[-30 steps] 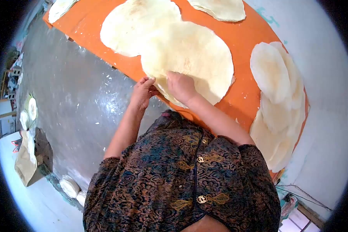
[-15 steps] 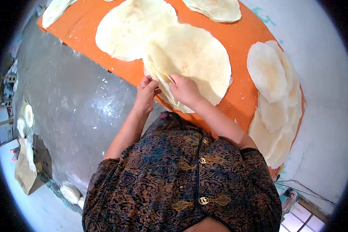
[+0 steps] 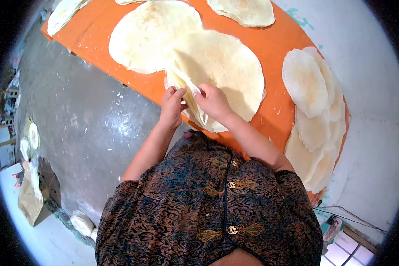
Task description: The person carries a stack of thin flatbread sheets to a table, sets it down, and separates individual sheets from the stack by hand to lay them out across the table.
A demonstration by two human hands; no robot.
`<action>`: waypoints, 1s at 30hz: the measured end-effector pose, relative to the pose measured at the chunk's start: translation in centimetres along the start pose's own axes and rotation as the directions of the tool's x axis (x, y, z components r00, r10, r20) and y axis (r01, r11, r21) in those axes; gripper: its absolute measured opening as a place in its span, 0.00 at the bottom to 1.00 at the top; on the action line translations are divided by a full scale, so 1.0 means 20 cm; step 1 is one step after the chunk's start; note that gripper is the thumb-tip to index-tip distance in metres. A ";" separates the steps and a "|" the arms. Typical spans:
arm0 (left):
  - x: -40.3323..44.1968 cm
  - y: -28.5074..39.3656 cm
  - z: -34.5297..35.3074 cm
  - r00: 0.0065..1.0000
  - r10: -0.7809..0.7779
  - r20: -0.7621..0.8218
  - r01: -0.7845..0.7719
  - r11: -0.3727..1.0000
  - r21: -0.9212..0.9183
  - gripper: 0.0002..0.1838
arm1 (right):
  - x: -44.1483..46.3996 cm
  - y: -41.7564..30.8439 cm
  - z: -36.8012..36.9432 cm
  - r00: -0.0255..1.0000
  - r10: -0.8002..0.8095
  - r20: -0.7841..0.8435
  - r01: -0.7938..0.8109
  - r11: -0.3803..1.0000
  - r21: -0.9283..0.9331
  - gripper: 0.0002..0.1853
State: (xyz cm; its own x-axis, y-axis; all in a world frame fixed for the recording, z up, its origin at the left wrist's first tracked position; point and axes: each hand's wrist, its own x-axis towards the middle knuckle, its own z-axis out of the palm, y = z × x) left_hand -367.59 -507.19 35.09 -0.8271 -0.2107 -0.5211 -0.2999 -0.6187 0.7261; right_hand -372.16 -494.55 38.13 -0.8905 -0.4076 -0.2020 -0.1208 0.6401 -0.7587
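A stack of large, thin round flatbreads [image 3: 230,66] lies near the front edge of the orange-covered table, in front of my body. Along its left side the upper sheets are lifted and bent back. My left hand [image 3: 173,104] is closed on the left edge of the stack, thumb against fingers. Just to its right, my right hand [image 3: 212,104] pinches the raised edge of the upper sheets. Layers show as a narrow fan between the two hands. How many sheets each hand holds is hidden.
Another flatbread pile [image 3: 153,37] touches this stack at the upper left. More flatbreads overlap along the right side [image 3: 308,82], and a further stack [image 3: 244,11] sits at the back. The orange cloth [image 3: 275,102] carries crumbs. Grey floor [image 3: 97,102] lies left; a brown bag [image 3: 31,204] stands there.
The lifted left edge of the sheets now stands up and folds further right, opening a wider gap between layers. My left hand has shifted slightly right, closer to my right hand.
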 end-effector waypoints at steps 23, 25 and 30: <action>0.33 -0.11 -0.26 0.991 -0.004 -0.134 0.037 0.968 0.249 0.20 | 0.15 0.06 -0.45 0.965 -0.027 -0.261 0.105 0.951 0.290 0.14; 0.36 -0.14 -0.29 0.994 0.042 -0.096 -0.015 0.963 0.269 0.20 | 0.02 0.02 -0.77 0.948 0.088 -0.305 0.026 0.936 0.350 0.13; 0.33 -0.09 -0.28 0.995 0.056 -0.081 -0.023 0.930 0.367 0.23 | -0.50 0.24 -1.36 0.816 0.110 -0.568 0.359 0.673 0.646 0.15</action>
State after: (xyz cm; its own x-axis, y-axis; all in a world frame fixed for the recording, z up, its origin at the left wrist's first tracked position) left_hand -369.82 -511.71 27.76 -0.8015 -0.3055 -0.5141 -0.4347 -0.2928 0.8517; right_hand -375.78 -469.65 53.28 -0.9888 0.1077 0.1034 -0.1177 -0.1362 -0.9837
